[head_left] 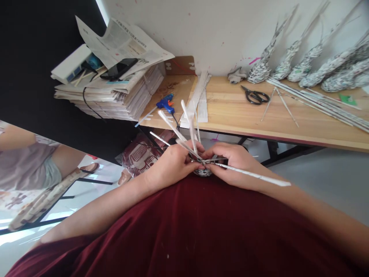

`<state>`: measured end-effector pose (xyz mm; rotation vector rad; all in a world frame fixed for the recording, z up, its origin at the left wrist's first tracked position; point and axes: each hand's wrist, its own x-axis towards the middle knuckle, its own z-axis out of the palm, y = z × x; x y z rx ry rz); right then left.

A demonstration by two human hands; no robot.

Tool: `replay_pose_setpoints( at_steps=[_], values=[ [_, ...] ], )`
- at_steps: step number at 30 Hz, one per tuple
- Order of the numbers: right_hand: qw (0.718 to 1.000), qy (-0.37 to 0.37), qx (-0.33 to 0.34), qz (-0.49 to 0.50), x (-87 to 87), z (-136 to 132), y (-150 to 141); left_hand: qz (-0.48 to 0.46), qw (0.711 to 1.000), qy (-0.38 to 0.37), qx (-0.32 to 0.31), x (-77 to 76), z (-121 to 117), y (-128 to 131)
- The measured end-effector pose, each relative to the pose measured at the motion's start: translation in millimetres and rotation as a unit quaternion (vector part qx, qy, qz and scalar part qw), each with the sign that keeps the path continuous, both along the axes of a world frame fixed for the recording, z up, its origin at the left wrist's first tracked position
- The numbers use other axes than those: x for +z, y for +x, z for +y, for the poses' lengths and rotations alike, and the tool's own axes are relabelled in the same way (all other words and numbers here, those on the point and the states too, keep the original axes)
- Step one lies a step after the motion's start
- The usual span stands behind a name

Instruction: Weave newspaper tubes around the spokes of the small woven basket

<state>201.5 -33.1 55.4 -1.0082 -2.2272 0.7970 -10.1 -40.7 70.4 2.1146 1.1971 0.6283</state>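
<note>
Apparently weaving, our left hand [176, 159] and right hand [233, 161] pinch rounded black-and-white paper wickerwork [203, 173]; its white four-o'clock strand [256, 176] likely needs bending.

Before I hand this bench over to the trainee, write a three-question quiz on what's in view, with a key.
1. Multiple choice: which tool lies between the newspaper stack and the white paper strips?
A) a hammer
B) a blue glue gun
C) a paintbrush

2. True or false: the left hand and the right hand both touch the small woven piece.

3. One word: what colour are the scissors on the wooden table?

Key: 1. B; 2. true; 3. black.
</note>
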Motion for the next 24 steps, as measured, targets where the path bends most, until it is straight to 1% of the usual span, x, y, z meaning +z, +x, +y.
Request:
replay_pose_setpoints(
  at_steps=[6, 9, 11, 14, 18, 21, 24],
  values=[
    [0.999, 0.032, -0.015, -0.003, -0.5, 0.6, 4.1, -0.054, 0.995, -0.087, 0.021, -7.3, 0.7, 2.3],
    [0.998, 0.061, -0.012, -0.009, -3.1, 1.7, 6.5, -0.107, 0.984, -0.143, 0.024, -12.0, -1.9, 3.4],
    [0.997, 0.079, -0.010, -0.002, -5.6, 2.2, 8.3, -0.146, 0.976, -0.161, 0.032, -15.9, -2.3, 3.5],
    [0.993, 0.120, 0.001, 0.019, -8.7, 2.4, 11.4, -0.152, 0.977, -0.141, 0.041, -18.6, -0.4, 3.2],
    [0.982, 0.182, 0.031, 0.043, -9.0, 1.9, 13.7, -0.106, 0.992, -0.056, 0.037, -13.3, 4.5, 2.9],
    [0.979, 0.189, 0.059, 0.055, -7.5, 1.2, 12.1, -0.073, 0.997, -0.013, 0.022, -8.7, 7.2, 3.4],
    [0.981, 0.168, 0.078, 0.049, -5.9, 1.3, 8.8, -0.024, 1.000, -0.003, 0.015, -7.2, 8.1, 4.3]
  ],
)
